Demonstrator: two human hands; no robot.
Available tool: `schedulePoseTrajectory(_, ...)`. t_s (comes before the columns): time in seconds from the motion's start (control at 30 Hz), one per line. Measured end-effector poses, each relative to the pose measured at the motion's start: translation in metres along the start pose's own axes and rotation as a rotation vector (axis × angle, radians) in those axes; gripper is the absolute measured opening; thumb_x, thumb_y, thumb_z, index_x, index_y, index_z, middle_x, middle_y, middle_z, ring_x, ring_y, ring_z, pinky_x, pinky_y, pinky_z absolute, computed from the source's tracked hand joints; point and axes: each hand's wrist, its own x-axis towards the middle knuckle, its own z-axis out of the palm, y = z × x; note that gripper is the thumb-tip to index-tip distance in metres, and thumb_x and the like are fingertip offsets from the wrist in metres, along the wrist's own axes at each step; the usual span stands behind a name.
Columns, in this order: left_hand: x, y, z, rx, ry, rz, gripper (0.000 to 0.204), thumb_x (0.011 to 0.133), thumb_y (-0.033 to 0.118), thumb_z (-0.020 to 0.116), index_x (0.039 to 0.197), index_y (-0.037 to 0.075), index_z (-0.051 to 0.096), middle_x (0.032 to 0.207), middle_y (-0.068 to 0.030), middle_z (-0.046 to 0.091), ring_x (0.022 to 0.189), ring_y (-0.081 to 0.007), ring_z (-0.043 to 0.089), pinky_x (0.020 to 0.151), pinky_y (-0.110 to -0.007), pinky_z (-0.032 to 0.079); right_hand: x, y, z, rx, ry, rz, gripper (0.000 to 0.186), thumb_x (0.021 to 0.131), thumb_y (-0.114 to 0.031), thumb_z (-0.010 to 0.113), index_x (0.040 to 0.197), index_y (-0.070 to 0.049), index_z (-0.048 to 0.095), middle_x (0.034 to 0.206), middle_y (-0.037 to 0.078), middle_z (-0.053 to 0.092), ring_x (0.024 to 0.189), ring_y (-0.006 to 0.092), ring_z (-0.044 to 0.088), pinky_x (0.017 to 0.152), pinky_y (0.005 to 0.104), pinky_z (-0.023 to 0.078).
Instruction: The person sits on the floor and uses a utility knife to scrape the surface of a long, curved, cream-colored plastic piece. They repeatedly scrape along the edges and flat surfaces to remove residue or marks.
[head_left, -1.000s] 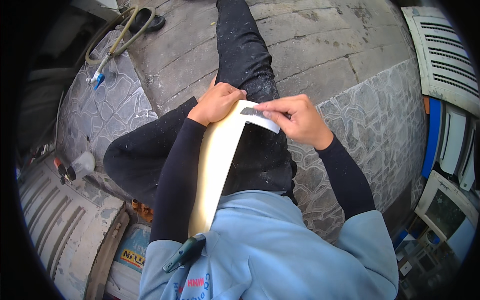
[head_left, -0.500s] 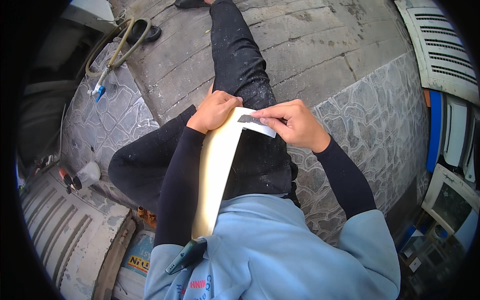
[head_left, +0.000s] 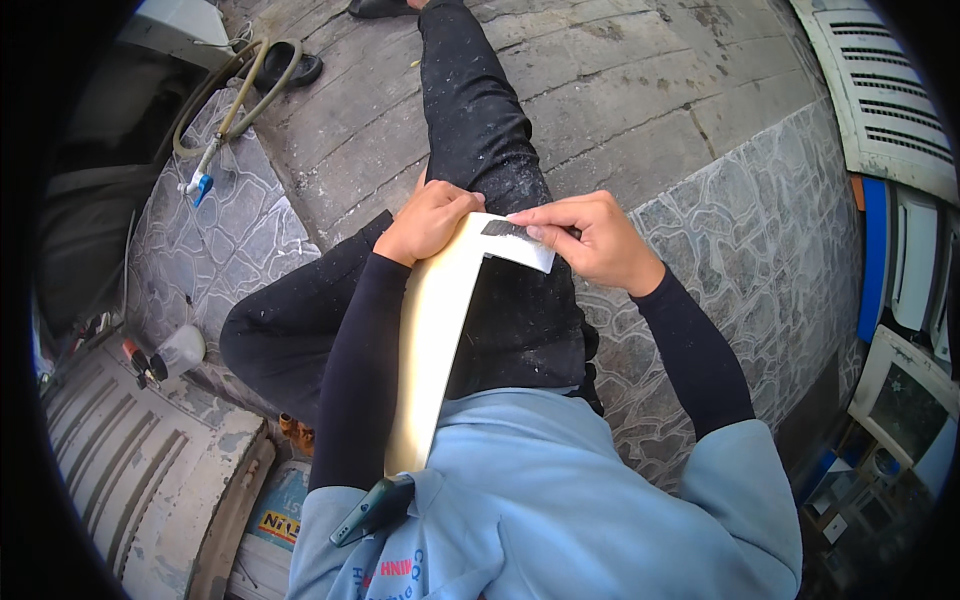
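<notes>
Head-worn left fisheye, upright, facing steeply down, close above left hand (head_left: 432,222), right hand (head_left: 598,240).

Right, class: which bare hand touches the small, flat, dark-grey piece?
The right hand, touching the dark-grey piece on the short arm of the L-shaped, cream-white panel; the left hand instead holds the panel's far corner.

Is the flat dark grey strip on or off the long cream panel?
On: the strip lies against the panel, right hand holding it.
</notes>
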Motion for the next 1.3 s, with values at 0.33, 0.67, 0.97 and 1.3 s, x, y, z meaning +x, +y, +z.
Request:
schedulePoseTrajectory(0.33, 0.001, -0.001, -0.008, -0.094, 0.001, 0.02, 0.047, 0.109, 0.029, 0.054, 0.092, -0.009, 0.076, 0.076, -0.0141, 0.073, 0.071, -0.0189, 0.065, 0.073, -0.035, 0.051, 0.013, 0.006, -0.001, 0.019, 0.107, -0.006, 0.02, 0.097, -0.006, 0.076, 0.115, -0.004, 0.085, 0.096, 0.019, 0.083, 0.083, 0.0229, 0.082, 0.073, 0.0325, 0.061)
schedulePoseTrajectory(0.67, 0.0, -0.003, 0.001, -0.027, 0.093, 0.121, 0.045, 0.108, 0.028, 0.055, 0.092, -0.009, 0.076, 0.073, -0.0142, 0.072, 0.069, -0.0181, 0.064, 0.072, -0.035, 0.051, -0.003, 0.002, -0.002, -0.002, 0.031, -0.002, 0.021, 0.099, -0.005, 0.073, 0.116, -0.003, 0.084, 0.098, 0.019, 0.083, 0.084, 0.0246, 0.082, 0.076, 0.0331, 0.062)
schedulePoseTrajectory(0.97, 0.001, -0.003, 0.002, -0.148, 0.069, 0.052, 0.047, 0.109, 0.027, 0.054, 0.086, -0.01, 0.073, 0.072, -0.0119, 0.07, 0.066, -0.0163, 0.061, 0.068, -0.035, 0.05, 0.001, 0.003, -0.001, 0.004, 0.006, -0.033, 0.022, 0.1, -0.004, 0.073, 0.119, -0.001, 0.083, 0.103, 0.02, 0.084, 0.089, 0.0223, 0.082, 0.079, 0.0328, 0.062)
schedulePoseTrajectory(1.3, 0.0, -0.007, 0.003, -0.089, 0.089, 0.08, 0.046, 0.109, 0.028, 0.056, 0.093, -0.01, 0.077, 0.078, -0.0158, 0.075, 0.074, -0.0194, 0.068, 0.075, -0.035, 0.052, 0.015, 0.006, -0.005, -0.021, 0.035, 0.024, 0.022, 0.098, -0.003, 0.074, 0.118, -0.002, 0.084, 0.104, 0.019, 0.084, 0.092, 0.0224, 0.083, 0.083, 0.0322, 0.063)
